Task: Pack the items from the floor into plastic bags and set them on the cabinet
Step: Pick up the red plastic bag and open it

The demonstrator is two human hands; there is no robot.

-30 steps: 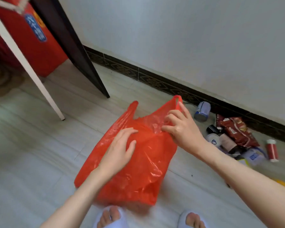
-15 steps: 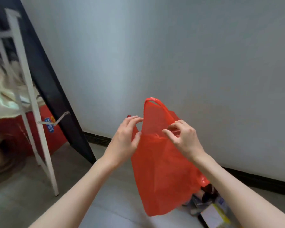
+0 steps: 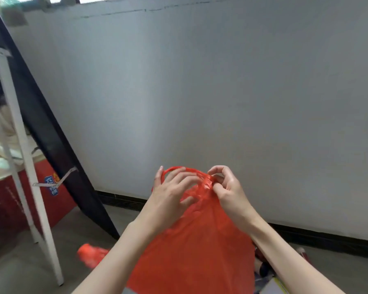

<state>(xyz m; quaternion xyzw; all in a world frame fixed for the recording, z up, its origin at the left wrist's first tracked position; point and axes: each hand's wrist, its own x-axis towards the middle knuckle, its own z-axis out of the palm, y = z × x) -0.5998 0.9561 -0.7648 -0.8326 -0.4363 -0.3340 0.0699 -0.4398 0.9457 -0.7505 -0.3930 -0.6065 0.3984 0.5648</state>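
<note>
- At the top of the red plastic bag (image 3: 191,247), I am working both hands into its handles: my right hand (image 3: 229,190) is pinching the bunched plastic at the mouth between thumb and curled fingers, and my left hand (image 3: 172,196) is lying against the bag's near face with fingers spread and lightly bent, one handle loop (image 3: 179,169) arching over the fingertips.
- My left hand is touching and pressing the film rather than clamping it, as far as I can tell; only the right has a real hold.
- The bag is hanging in the air below my hands, in front of the grey wall (image 3: 221,102), slack and seemingly empty.
- Below the bag to its right, the items on the floor (image 3: 263,270) are only partly showing past my right forearm, too blurred to name.
- Left of the bag, a dark slanted panel (image 3: 51,145) and a white frame (image 3: 26,166) are standing, with a red box (image 3: 51,200) behind them; a blurred red scrap (image 3: 89,254) is lying on the floor left of the bag.
- No cabinet is showing that I can identify.
- Risk, as I judge it: the two thin layers are clinging, so I could be tugging without opening the mouth, or stretching and tearing the handle where I am pinching.
- With one true hold, the bag could slip and drop onto the items.
</note>
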